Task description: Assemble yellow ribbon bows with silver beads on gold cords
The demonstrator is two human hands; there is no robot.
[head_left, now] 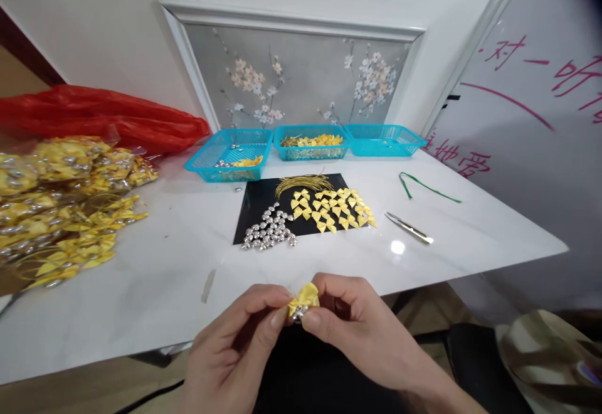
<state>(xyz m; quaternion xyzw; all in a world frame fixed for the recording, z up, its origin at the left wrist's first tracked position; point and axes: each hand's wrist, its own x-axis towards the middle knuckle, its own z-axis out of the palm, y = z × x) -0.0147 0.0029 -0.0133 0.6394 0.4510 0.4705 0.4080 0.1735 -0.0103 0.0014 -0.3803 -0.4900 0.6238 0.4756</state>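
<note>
Currently left hand [232,348] and right hand [364,332] pinch a yellow bow [305,297] with silver bead [298,315] beyond the desk [164,263] near edge; a slip likely loses the bead.

This is a small craft workroom. Blue baskets [313,153] of parts (bows [320,140], beads [223,163]) line a white table [164,263] beside a whiteboard [531,119].

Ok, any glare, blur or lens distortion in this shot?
Head view: one small glare spot on the white table, light otherwise even; wide lens bows the table edges; the yellow bow between left hand and right hand looks fairly sharp.
</note>
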